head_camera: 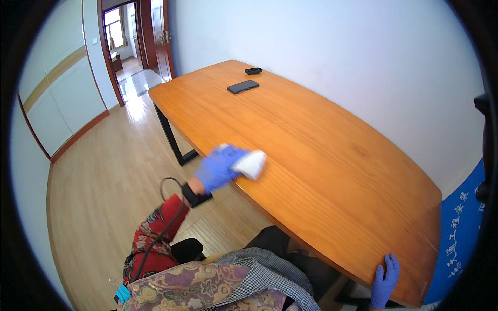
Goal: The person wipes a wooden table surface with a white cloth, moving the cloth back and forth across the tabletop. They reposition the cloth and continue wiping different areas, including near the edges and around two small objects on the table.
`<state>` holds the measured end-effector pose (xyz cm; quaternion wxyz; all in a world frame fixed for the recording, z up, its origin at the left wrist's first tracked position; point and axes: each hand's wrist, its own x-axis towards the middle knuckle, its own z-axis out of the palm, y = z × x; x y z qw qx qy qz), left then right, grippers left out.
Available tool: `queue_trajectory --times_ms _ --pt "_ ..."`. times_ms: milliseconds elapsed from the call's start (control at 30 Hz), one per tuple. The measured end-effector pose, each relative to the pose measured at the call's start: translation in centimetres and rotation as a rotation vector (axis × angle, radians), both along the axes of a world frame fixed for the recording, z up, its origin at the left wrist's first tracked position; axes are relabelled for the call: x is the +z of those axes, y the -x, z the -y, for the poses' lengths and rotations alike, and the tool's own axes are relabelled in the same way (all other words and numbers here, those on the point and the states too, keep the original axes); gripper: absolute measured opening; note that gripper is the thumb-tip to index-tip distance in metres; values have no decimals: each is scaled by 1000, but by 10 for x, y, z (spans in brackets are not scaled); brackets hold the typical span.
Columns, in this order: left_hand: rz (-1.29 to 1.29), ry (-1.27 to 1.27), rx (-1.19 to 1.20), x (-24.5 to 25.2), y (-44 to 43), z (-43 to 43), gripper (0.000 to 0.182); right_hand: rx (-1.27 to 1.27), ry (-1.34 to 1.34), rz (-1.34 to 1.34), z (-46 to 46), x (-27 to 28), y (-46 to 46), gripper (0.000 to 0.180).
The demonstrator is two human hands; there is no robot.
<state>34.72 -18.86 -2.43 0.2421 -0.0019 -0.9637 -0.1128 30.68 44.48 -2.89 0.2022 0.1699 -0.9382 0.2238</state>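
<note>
My left hand (221, 167), in a blue disposable glove, is shut on a folded white cloth (250, 165) and looks blurred. It reaches over the front edge of the orange-brown wooden table (303, 155), with the cloth against the tabletop. At the lower right, my right hand (385, 280), gloved in the same blue, rests near the table's right end with thumb and fingers apart and nothing between them. A black strap (196, 195) with a dark cable circles my left wrist.
A black smartphone (243, 87) and a small black handheld device (253, 70) lie toward the table's far left end. White wall stands behind the table. A blue banner with writing (453, 241) is beyond its right end. The table's black metal leg (168, 134) stands on the left.
</note>
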Motion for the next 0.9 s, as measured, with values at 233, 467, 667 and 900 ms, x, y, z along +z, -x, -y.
queue_trajectory --times_ms 233,467,667,900 --pt "-62 33 480 -13 -9 153 54 43 -151 -102 3 13 -2 33" --pt "26 90 79 1 1 22 58 55 -171 -118 3 11 0 34" --pt "83 195 -493 13 -5 -119 71 -63 -57 -22 -7 -6 -1 35" --pt "237 -22 -359 21 46 -39 52 -76 -44 -5 -3 -9 -1 35"
